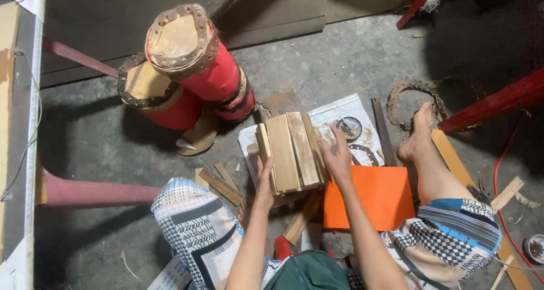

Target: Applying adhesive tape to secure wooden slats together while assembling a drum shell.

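Note:
A bundle of several flat wooden slats (pixel 290 149) stands on end on the floor between my knees. My left hand (pixel 264 180) presses against the bundle's left side, fingers wrapped on the outer slat. On the right side, my right hand (pixel 336 154) lies with its palm against the slats and fingers spread. An orange sheet (pixel 374 197) rests on the floor under my right forearm. A sheet of paper (pixel 340 115) behind the bundle carries a small round tin (pixel 349 128).
Two red drums (pixel 187 69) with leather-laced heads stand at the back left. A leather ring (pixel 409 100) lies near my bare right foot (pixel 418 132). Loose wood strips (pixel 220 184) scatter on the concrete. Red poles (pixel 498 100) and a red cable (pixel 501 176) are at right, a small jar (pixel 534 249) far right.

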